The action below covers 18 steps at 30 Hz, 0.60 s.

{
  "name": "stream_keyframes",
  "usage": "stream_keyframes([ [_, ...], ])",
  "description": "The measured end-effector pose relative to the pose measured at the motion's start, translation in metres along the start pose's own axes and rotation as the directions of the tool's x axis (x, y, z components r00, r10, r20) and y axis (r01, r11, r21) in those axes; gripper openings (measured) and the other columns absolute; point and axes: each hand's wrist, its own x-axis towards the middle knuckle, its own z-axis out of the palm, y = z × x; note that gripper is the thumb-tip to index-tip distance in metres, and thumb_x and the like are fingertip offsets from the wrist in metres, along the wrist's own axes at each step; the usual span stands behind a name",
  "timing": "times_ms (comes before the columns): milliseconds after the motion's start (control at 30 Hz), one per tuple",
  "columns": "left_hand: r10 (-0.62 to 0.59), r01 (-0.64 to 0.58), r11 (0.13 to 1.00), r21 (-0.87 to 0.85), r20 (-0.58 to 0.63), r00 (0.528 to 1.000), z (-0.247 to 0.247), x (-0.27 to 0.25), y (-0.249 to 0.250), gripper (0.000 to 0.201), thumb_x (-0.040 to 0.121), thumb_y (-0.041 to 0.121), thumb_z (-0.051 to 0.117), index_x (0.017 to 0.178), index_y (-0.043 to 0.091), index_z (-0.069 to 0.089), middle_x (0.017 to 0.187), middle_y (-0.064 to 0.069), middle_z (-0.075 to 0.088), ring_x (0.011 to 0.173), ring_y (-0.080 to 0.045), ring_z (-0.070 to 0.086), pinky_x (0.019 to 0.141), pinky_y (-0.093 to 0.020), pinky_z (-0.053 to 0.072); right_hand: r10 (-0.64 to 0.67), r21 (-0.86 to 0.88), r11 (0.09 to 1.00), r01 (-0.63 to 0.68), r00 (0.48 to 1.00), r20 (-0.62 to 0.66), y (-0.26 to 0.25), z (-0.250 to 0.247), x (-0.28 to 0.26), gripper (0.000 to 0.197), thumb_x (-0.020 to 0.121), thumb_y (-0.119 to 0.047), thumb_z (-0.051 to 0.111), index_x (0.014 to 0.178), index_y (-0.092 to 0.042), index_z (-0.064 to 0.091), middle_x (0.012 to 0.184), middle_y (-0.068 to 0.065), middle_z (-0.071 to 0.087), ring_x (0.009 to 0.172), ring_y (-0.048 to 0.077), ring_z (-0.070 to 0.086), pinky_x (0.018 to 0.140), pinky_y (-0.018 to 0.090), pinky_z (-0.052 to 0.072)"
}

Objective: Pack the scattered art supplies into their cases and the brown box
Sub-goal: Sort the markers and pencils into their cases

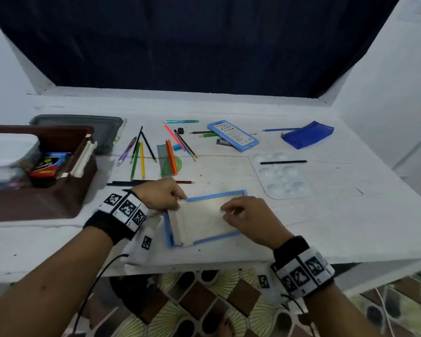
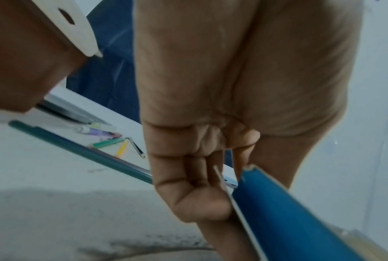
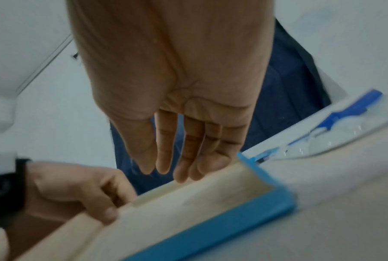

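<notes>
The surface leaves open room right of the hands; its front edge lies just behind the wrists. The blue tray sits between both hands. The left hand pinches its far-left corner; best hold that steady. The right hand hovers with relaxed fingers. Loose pencils lie beyond the left hand.

From the head we looked forward and down over the white table, wide enough to take in both forearms and the patterned floor below its near edge. Our left wrist camera sat very close under the left hand, facing along the palm toward the fingers. Our right wrist camera looked likewise along the right hand. All three views shared the blue-edged case.
</notes>
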Motion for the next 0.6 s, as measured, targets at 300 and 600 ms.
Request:
stream_keyframes([
  [300,-0.033,0.097,0.978,0.186,-0.320,0.947,0.017,-0.013,-0.033,0.022,0.084,0.016,0.073,0.106,0.017,0.070,0.087,0.003,0.061,0.078,-0.010,0.058,0.070,-0.021,0.045,0.062,-0.369,0.927,0.062,0.947,0.316,-0.011,0.028,0.015,0.041,0.088,-0.036,0.066,0.126,-0.022,0.062,0.127,0.004,0.049,0.118,0.023,0.045,0.100,0.034,0.040],
  [600,0.040,0.104,0.900,0.423,-0.317,0.948,0.005,-0.039,-0.066,0.058,0.070,0.055,0.077,0.119,0.026,0.066,0.115,0.005,0.064,0.106,-0.016,0.057,0.086,-0.031,0.048,0.082,-0.448,0.890,0.083,0.938,0.336,-0.037,0.051,0.038,0.041,0.091,-0.038,0.059,0.128,-0.019,0.060,0.127,0.009,0.048,0.119,0.030,0.044,0.097,0.036,0.040],
])
